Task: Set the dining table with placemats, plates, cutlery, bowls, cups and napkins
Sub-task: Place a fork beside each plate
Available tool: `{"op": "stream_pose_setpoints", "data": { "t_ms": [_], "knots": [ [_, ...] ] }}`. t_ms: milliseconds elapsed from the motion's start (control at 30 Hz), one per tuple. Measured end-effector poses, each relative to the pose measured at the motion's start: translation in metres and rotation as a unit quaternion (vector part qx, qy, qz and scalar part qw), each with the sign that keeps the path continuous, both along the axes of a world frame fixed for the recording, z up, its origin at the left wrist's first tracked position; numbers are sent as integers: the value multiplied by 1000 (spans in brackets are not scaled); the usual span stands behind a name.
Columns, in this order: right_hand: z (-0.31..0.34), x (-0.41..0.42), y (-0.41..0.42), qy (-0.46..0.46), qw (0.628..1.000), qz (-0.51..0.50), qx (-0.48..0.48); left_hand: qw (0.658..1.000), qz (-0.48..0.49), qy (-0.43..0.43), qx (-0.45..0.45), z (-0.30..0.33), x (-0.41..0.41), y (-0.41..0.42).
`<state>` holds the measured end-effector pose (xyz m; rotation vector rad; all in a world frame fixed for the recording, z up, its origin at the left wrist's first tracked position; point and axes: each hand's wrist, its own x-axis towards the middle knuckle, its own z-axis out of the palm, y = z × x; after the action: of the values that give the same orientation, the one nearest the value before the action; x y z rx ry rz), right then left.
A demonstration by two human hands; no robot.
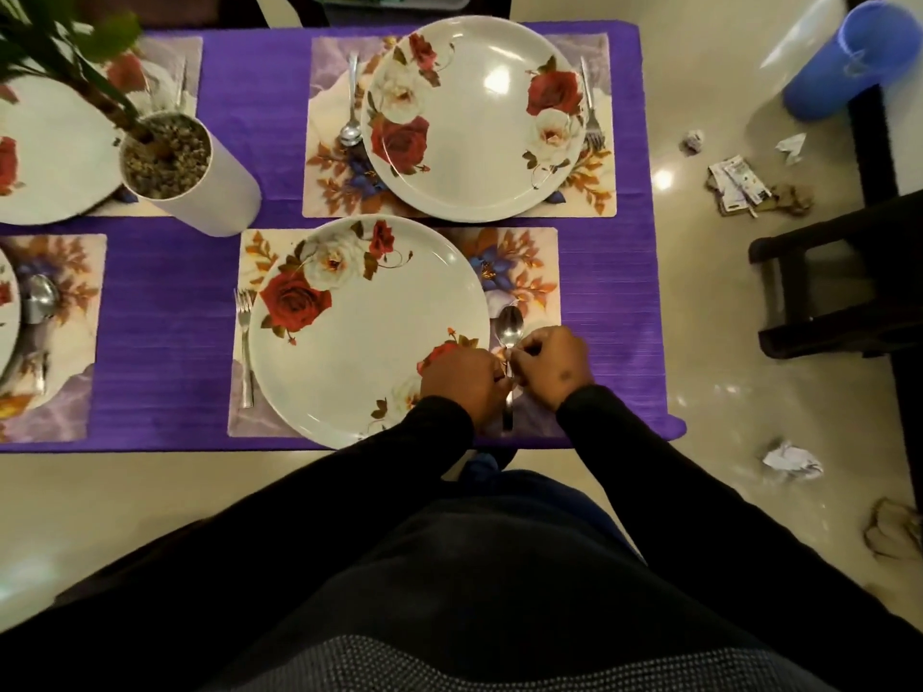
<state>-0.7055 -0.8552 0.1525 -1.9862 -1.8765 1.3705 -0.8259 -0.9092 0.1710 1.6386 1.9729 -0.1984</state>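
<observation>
A rose-patterned plate (359, 337) lies on the near floral placemat (529, 272), with a fork (244, 342) along its left side. To the plate's right lies a spoon (510, 327), bowl pointing away from me. My left hand (462, 382) and my right hand (552, 364) meet over the spoon's handle, and both pinch it with curled fingers. Across the table a second plate (474, 117) sits on its placemat (329, 192), with a spoon (351, 107) on its left and a fork (592, 107) on its right.
A white plant pot (200, 182) stands on the purple tablecloth (165, 342) at left. Two more place settings show at the left edge. A dark chair (839, 282), a blue bin (849, 62) and scraps of paper (739, 187) are on the floor at right.
</observation>
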Motion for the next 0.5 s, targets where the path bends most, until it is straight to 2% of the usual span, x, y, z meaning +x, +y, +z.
{"op": "stream_pose_setpoints", "data": {
  "t_ms": [500],
  "knots": [
    [-6, -16, 18, -50, 997, -45, 39, 999, 49, 10, -12, -3, 8, 6]
  ]
}}
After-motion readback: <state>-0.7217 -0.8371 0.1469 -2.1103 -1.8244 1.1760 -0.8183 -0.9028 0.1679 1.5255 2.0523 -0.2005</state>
